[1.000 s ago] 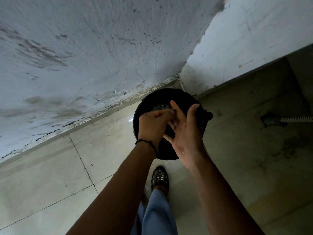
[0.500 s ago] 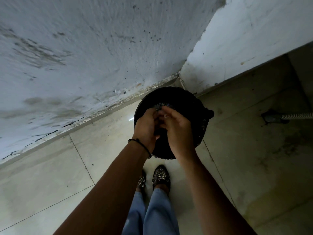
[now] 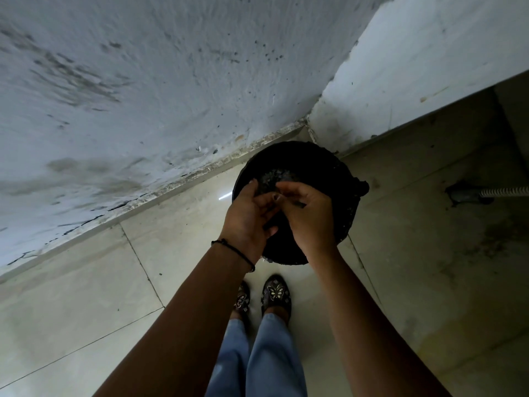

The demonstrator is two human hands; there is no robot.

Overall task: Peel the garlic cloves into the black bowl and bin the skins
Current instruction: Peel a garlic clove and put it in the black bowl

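Observation:
A round black bin [image 3: 303, 156] stands on the floor in the corner of two walls, with greyish scraps [image 3: 272, 176] lying inside it. Both hands hover over its opening. My left hand [image 3: 246, 216] is cupped with its palm turned to the right and its fingers fairly straight. My right hand [image 3: 310, 216] faces it, its loosely bent fingertips touching the left palm. In the dim light I see no garlic skin in either hand. The black bowl and the garlic cloves are out of view.
Stained white walls [image 3: 143, 96] meet just behind the bin. Pale floor tiles [image 3: 71, 296] spread to the left and right. A corrugated hose [image 3: 503, 191] runs in from the right edge. My feet in dark patterned shoes [image 3: 276, 293] stand close to the bin.
A second ago my right hand was spread wide beside the left fist. The hands then came together over the bin, and now the left has uncurled while the right's fingertips touch its palm.

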